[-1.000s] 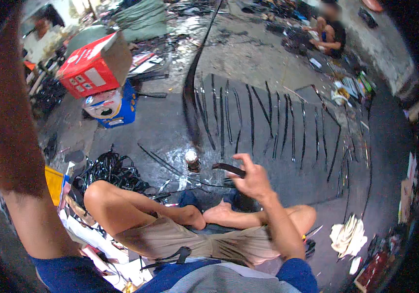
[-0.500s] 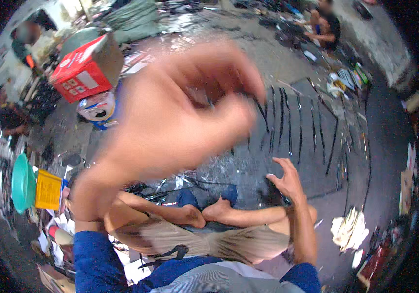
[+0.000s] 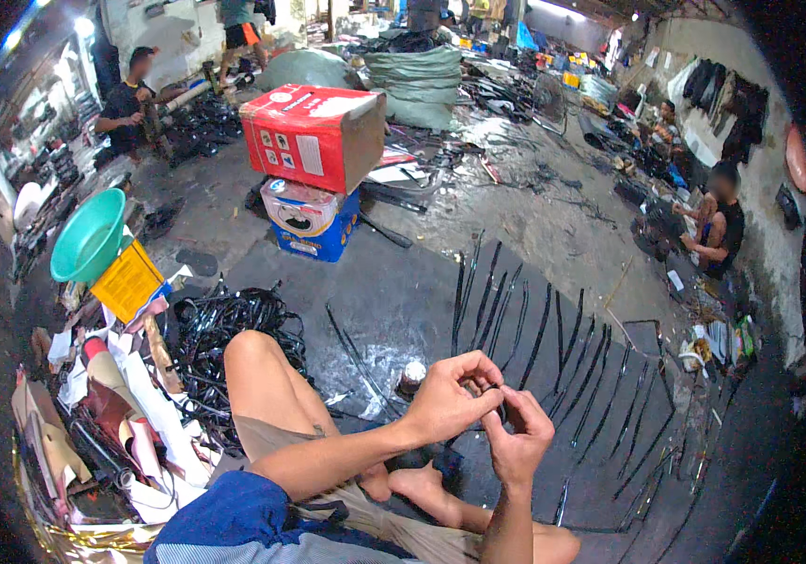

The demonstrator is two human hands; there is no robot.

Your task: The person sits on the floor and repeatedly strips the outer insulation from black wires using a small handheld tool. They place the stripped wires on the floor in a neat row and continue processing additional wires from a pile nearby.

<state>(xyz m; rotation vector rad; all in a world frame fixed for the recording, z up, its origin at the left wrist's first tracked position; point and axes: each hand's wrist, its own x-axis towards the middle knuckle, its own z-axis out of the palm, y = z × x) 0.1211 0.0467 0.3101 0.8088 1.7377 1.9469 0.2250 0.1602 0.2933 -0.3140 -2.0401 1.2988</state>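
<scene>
My left hand (image 3: pixel 454 399) and my right hand (image 3: pixel 520 432) meet in front of my crossed legs, fingertips touching. Both are closed in a pinch on a thin black strip (image 3: pixel 494 386), of which only a small dark bit shows between the fingers. Just beyond the left hand stands a small round container (image 3: pixel 411 376) with a pale top. Past my hands, several glossy black strips (image 3: pixel 527 320) lie side by side in a row on a dark mat (image 3: pixel 393 291). A couple of loose strips (image 3: pixel 351 352) lie on the mat left of my hands.
A tangled heap of black strips (image 3: pixel 238 352) lies by my left knee. Scraps (image 3: pixel 130 414), a yellow box (image 3: pixel 130 282) and a green basin (image 3: pixel 90 235) are at left. A red carton (image 3: pixel 295 136) rests on a blue box (image 3: pixel 313 226). Other people (image 3: pixel 718 226) sit farther off.
My left hand has come down from close in front of the camera to meet my right hand, which was open and apart. The view has tilted up and shows more of the room.
</scene>
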